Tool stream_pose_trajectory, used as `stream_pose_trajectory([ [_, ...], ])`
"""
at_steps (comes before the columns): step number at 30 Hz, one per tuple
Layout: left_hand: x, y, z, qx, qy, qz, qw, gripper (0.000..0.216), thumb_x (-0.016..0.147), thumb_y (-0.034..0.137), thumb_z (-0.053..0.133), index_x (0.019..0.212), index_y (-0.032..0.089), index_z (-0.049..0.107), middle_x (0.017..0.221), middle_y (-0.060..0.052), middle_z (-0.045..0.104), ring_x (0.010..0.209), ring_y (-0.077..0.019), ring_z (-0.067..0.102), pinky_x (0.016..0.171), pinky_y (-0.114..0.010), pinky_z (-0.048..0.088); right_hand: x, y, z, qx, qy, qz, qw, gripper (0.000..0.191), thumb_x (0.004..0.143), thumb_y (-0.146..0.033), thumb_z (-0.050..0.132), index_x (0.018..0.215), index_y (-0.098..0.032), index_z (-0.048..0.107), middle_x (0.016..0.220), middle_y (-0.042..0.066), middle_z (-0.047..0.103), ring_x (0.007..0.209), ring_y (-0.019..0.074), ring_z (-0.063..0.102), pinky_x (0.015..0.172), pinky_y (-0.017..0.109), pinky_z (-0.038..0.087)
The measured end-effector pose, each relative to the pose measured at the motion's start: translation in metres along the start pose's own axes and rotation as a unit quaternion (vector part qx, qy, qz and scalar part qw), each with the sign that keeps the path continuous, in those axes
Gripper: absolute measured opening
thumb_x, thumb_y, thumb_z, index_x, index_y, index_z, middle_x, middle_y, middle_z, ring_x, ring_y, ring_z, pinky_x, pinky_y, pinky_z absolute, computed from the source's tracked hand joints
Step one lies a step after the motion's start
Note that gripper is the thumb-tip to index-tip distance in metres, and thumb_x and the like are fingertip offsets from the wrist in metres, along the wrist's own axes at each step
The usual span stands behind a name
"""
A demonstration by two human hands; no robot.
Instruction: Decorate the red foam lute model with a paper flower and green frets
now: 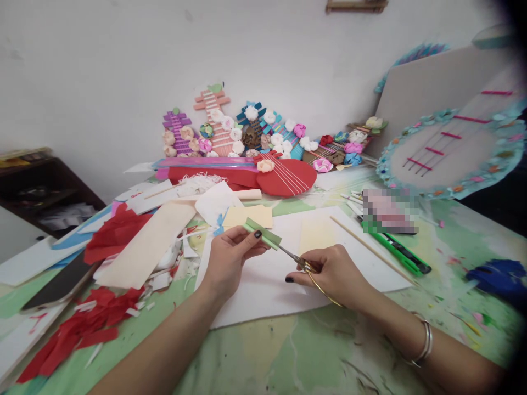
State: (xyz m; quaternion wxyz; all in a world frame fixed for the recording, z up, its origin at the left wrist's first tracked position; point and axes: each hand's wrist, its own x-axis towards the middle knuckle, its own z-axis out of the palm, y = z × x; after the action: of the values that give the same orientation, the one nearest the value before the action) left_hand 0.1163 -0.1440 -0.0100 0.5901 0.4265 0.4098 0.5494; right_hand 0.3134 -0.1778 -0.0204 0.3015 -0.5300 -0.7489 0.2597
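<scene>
My left hand point(234, 255) pinches a folded strip of green paper point(269, 236) between thumb and fingers. Gold-handled scissors point(307, 267) are in my right hand point(335, 274), with fingers through the loops. Their blades reach the lower right end of the green paper; whether they are cutting into it I cannot tell. Both hands are above a white sheet point(263, 299) on the table. A stack of pale yellow paper pieces point(249, 215) lies just behind my left hand. On the sheet's right side rests a thin wooden stick point(366, 247).
Right of the sheet lies a green box cutter point(401, 252), with a blue crumpled piece point(500, 280) farther right. Red crepe scraps point(84, 323) and a cream board point(146, 247) cover the left. Flower-decorated craft instruments point(222, 131) line the wall, with a red one point(288, 178) in front.
</scene>
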Motion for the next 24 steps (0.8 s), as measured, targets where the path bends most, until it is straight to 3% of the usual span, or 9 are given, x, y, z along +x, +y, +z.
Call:
stream_pose_trajectory([
  [7, -0.0006, -0.0031, 0.0014, 0.005, -0.029, -0.008, 1.000, 0.019, 0.063, 0.026, 0.076, 0.072, 0.011, 0.066, 0.067, -0.004, 0.070, 0.062, -0.0137, 0.066, 0.060, -0.022, 0.053, -0.0005, -0.0026, 0.0013, 0.004, -0.008, 0.012, 1.000, 0.037, 0.071, -0.047, 0.063, 0.053, -0.016, 0.054, 0.049, -0.006, 0.028, 0.050, 0.0084, 0.024, 0.045, 0.023, 0.019],
  [24, -0.0023, -0.0049, 0.0037, 0.011, -0.042, -0.006, 0.999, 0.017, 0.063, 0.025, 0.076, 0.070, 0.012, 0.066, 0.065, -0.004, 0.069, 0.061, -0.0140, 0.066, 0.060, -0.023, 0.054, -0.0018, -0.0031, 0.0034, 0.011, -0.006, 0.006, 1.000, 0.044, 0.070, -0.051, 0.063, 0.051, -0.016, 0.047, 0.049, -0.005, 0.029, 0.050, 0.0078, 0.023, 0.044, 0.023, 0.018],
])
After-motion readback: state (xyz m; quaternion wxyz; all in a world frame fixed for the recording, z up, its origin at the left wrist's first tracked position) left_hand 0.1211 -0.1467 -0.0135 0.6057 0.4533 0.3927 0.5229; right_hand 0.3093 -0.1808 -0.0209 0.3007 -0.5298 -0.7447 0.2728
